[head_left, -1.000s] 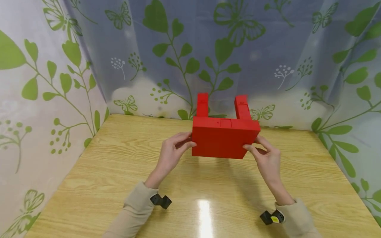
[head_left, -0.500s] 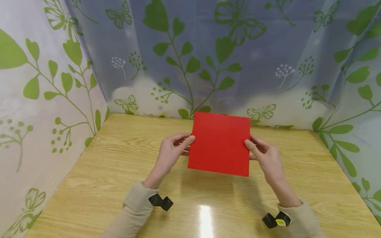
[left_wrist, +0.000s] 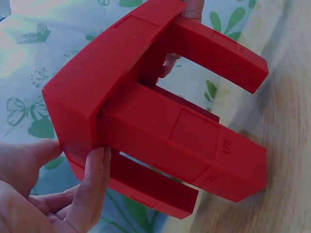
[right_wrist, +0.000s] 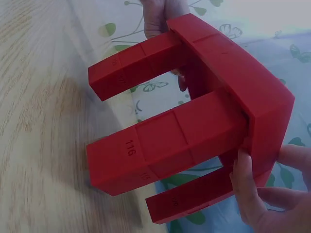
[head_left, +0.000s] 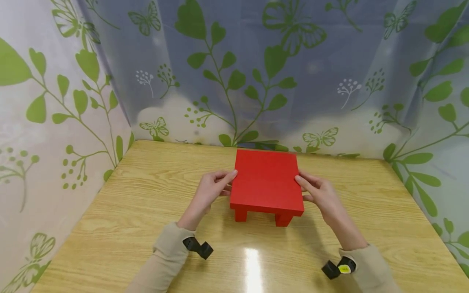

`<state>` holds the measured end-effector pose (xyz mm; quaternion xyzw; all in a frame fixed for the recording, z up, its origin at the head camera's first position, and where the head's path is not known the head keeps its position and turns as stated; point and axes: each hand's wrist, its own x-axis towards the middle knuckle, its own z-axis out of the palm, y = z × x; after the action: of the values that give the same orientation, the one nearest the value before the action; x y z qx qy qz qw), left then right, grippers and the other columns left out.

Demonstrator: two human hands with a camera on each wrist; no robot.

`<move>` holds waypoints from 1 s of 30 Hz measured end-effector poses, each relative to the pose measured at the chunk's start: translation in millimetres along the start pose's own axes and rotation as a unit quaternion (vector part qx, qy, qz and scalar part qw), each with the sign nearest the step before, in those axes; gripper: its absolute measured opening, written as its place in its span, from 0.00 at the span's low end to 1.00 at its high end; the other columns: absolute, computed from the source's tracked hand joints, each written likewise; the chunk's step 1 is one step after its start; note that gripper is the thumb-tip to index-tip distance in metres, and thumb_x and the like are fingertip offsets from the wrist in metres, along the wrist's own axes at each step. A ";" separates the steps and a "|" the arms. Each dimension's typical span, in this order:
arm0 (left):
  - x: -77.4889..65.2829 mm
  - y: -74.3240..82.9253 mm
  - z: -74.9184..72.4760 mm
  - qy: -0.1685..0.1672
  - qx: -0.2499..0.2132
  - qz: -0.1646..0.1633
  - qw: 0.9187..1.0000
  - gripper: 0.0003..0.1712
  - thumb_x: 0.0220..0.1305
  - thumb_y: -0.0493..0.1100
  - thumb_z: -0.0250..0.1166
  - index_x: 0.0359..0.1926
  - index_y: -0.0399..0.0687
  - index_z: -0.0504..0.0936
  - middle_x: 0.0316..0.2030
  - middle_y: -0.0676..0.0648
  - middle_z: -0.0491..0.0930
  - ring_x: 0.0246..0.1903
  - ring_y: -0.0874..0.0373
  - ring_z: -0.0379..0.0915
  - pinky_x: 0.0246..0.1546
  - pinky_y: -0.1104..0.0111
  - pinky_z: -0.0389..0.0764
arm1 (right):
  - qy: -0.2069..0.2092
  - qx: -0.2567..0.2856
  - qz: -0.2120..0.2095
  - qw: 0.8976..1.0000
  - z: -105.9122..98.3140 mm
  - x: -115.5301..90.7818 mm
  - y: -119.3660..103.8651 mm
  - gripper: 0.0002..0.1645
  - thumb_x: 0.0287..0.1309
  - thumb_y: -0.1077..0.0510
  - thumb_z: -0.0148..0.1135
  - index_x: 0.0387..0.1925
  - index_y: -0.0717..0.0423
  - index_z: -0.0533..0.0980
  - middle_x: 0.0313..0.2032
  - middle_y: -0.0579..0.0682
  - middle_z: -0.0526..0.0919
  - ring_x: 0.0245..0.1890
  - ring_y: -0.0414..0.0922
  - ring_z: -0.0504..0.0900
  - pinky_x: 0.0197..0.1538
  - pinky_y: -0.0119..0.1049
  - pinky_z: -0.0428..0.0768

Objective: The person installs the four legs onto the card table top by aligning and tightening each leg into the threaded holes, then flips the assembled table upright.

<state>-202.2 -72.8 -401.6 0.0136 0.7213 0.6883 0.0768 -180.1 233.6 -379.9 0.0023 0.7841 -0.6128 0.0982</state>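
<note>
A small red stool [head_left: 266, 179] with a square top and thick legs stands upright between my hands, its seat facing up. My left hand [head_left: 210, 192] pinches the left edge of the seat, thumb on top and fingers beneath. On the opposite edge my right hand [head_left: 324, 198] holds it the same way. In the left wrist view, a leg of the stool [left_wrist: 180, 136] carries raised numbers such as 128. The right wrist view shows 116 on another leg of the stool [right_wrist: 170, 138]. Whether the feet touch the wood I cannot tell.
A light wood-grain table [head_left: 146, 211] spreads under the hands. Behind it hangs a curtain [head_left: 234, 73] printed with green leaves and butterflies, with more of it on both sides. Black wrist cameras [head_left: 198, 247] sit at the beige cuffs.
The stool has turned over between my hands: earlier its legs pointed to the back, then its seat faced me, and now the seat faces up with legs down. Both hands stayed on its sides.
</note>
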 end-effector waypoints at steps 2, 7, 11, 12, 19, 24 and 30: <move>0.7 -2.8 -0.1 -0.005 0.004 -0.002 1.000 0.24 0.69 0.51 0.68 0.55 0.35 0.85 0.40 0.42 0.86 0.34 0.54 0.84 0.42 0.61 0.87 | -0.007 -0.003 0.003 1.000 -0.1 1.6 1.9 0.42 0.73 0.44 0.58 0.77 0.60 0.57 0.72 0.65 0.65 0.46 0.36 0.78 0.48 0.27 0.82; 1.9 -8.4 -0.7 -0.013 0.010 -0.007 1.000 0.24 0.69 0.50 0.68 0.54 0.35 0.85 0.40 0.42 0.85 0.33 0.57 0.83 0.42 0.61 0.87 | -0.030 -0.006 0.006 1.000 -0.8 3.3 6.8 0.43 0.74 0.46 0.56 0.78 0.62 0.54 0.71 0.67 0.65 0.46 0.35 0.79 0.47 0.29 0.83; 1.6 -9.9 -1.0 -0.019 0.017 -0.005 1.000 0.24 0.69 0.51 0.67 0.54 0.34 0.85 0.40 0.42 0.85 0.33 0.56 0.83 0.42 0.61 0.87 | -0.037 -0.015 0.001 0.999 -2.0 3.6 9.0 0.43 0.75 0.46 0.56 0.78 0.64 0.53 0.71 0.68 0.66 0.46 0.35 0.79 0.47 0.30 0.84; 1.4 -9.9 -1.1 -0.021 0.018 -0.004 1.000 0.24 0.69 0.51 0.67 0.54 0.34 0.84 0.40 0.42 0.85 0.33 0.56 0.83 0.42 0.61 0.87 | -0.039 -0.019 0.000 0.999 -2.2 3.7 9.3 0.43 0.75 0.46 0.55 0.78 0.64 0.53 0.71 0.68 0.66 0.46 0.35 0.79 0.47 0.30 0.84; 0.7 -9.4 -2.9 -0.032 0.030 -0.005 0.999 0.26 0.70 0.52 0.66 0.56 0.34 0.83 0.43 0.40 0.84 0.35 0.56 0.84 0.44 0.58 0.87 | -0.046 -0.048 -0.012 0.998 -4.2 4.6 10.3 0.42 0.75 0.46 0.55 0.77 0.66 0.53 0.71 0.68 0.65 0.49 0.38 0.79 0.46 0.31 0.84; 0.7 -8.3 -4.2 -0.037 0.067 0.014 0.997 0.25 0.72 0.52 0.64 0.56 0.35 0.82 0.42 0.39 0.85 0.36 0.52 0.85 0.43 0.57 0.87 | -0.041 -0.098 -0.031 0.994 -6.5 5.2 11.6 0.41 0.75 0.45 0.55 0.77 0.63 0.56 0.69 0.68 0.68 0.52 0.49 0.82 0.44 0.36 0.86; 5.2 -8.5 -23.9 -0.022 0.264 0.115 0.957 0.31 0.77 0.57 0.55 0.68 0.41 0.74 0.60 0.40 0.80 0.58 0.44 0.79 0.57 0.53 0.80 | -0.005 -0.248 -0.138 0.959 -18.1 8.2 18.6 0.37 0.76 0.47 0.54 0.77 0.58 0.58 0.72 0.66 0.63 0.68 0.65 0.67 0.61 0.64 0.74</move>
<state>-209.7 -96.2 -409.6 0.1319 0.8687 0.4774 0.0067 -188.6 254.7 -394.9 -0.1329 0.9036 -0.4070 0.0139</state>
